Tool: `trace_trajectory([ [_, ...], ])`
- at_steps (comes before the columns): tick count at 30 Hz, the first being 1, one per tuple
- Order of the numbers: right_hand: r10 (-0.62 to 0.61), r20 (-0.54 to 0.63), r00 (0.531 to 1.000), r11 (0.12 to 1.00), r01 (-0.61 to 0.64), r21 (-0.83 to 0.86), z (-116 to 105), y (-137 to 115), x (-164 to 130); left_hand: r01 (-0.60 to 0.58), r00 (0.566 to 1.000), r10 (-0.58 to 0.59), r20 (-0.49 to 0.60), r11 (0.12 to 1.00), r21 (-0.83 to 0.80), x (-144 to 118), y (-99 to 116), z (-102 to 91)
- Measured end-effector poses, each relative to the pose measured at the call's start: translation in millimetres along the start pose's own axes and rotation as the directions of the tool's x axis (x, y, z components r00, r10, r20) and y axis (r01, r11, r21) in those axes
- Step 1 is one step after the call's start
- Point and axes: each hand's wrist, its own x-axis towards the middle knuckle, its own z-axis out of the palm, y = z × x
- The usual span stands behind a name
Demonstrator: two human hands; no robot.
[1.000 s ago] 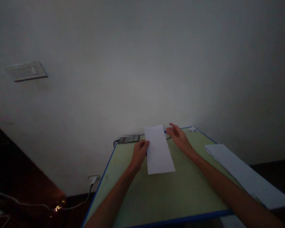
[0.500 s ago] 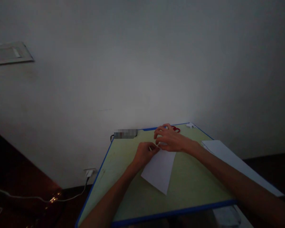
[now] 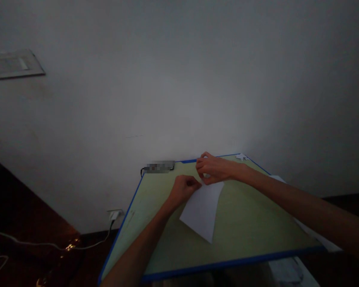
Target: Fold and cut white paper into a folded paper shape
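Observation:
A white sheet of paper [image 3: 201,211], wide at its near edge and narrower at the far end, lies at a slant on a pale green table. My left hand [image 3: 184,189] is closed in a pinch on the paper's far left edge. Just beyond it, my right hand [image 3: 214,169] has its fingers curled, with thumb and fingertips together at the paper's far end. A bit of white shows between those fingers. The fold or edge under both sets of fingertips is too dark and small to make out.
The blue-edged table [image 3: 164,239] stands against a grey wall. Small paper scraps [image 3: 242,157] lie at its far right corner, more white paper [image 3: 323,239] along its right side, partly under my forearm. A blurred-out object [image 3: 159,167] sits far left. A plug [image 3: 115,215] with cable is left.
My right hand has curled its fingers inward and closed at the paper's far end. Its wrist now hides the red scissors handles seen before. The left hand keeps its pinch.

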Motion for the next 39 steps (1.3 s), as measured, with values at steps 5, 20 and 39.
trace_trajectory([
  [5,0.023,0.016,1.000,0.997,-0.024,0.072,-4.6,30.3,-10.2,0.052,0.999,-0.052,0.004,0.998,-0.037,0.1,-1.4,-1.0],
  [20,0.734,0.055,0.677,0.300,-0.396,0.868,65.6,23.6,-25.9,0.194,0.978,-0.208,-0.023,0.941,-0.279,1.1,-22.1,5.1],
  [39,0.601,-0.158,0.783,0.596,-0.308,0.742,60.0,-2.1,-20.1,0.256,0.965,-0.263,-0.004,0.940,-0.225,4.3,-10.4,5.7],
])
